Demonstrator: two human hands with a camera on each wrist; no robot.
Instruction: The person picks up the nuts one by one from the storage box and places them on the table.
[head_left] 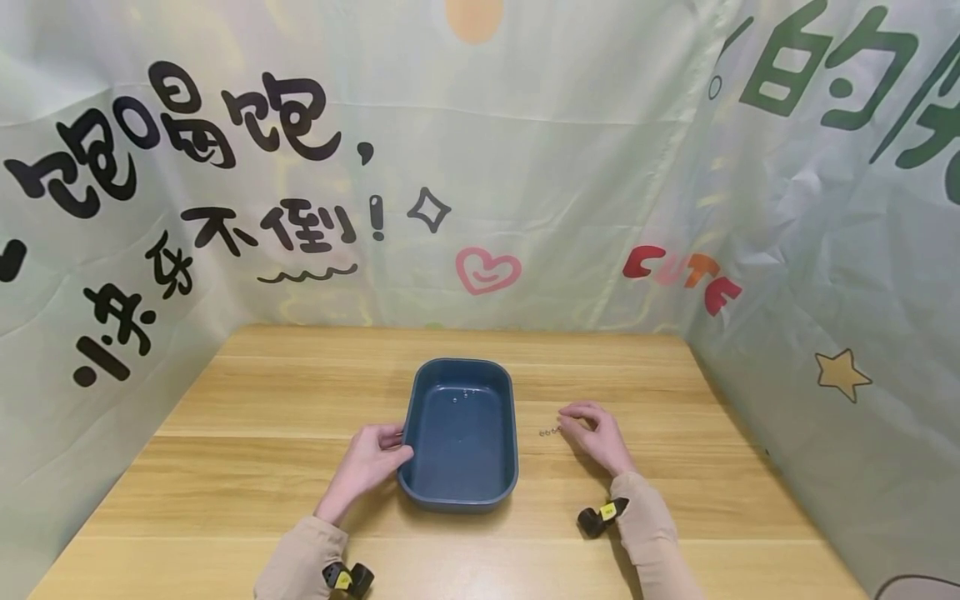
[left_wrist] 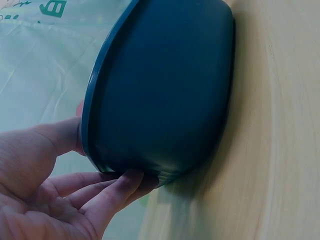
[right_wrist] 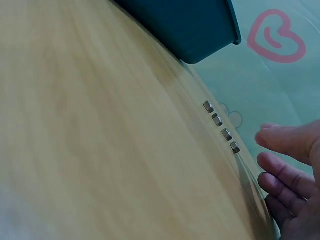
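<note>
A deep blue rectangular plastic basin (head_left: 459, 442) stands on the table. At its left side my left hand (head_left: 372, 457) grips the wall, thumb over the rim and fingers against the outside, as the left wrist view (left_wrist: 75, 195) also shows the basin wall (left_wrist: 165, 90) close up. Several small shiny specks (head_left: 465, 395) show inside near the far end; their kind is too small to tell. Right of the basin lies a short row of small metal nuts (right_wrist: 217, 120). My right hand (head_left: 596, 433) hovers beside the row's right end, thumb and fingers apart, with nothing visible between them (right_wrist: 292, 175).
The wooden table (head_left: 300, 400) extends around the basin on all sides. Printed cloth (head_left: 570, 208) hangs behind it and along both sides. A small black device with a yellow label (head_left: 602, 517) is strapped at each wrist.
</note>
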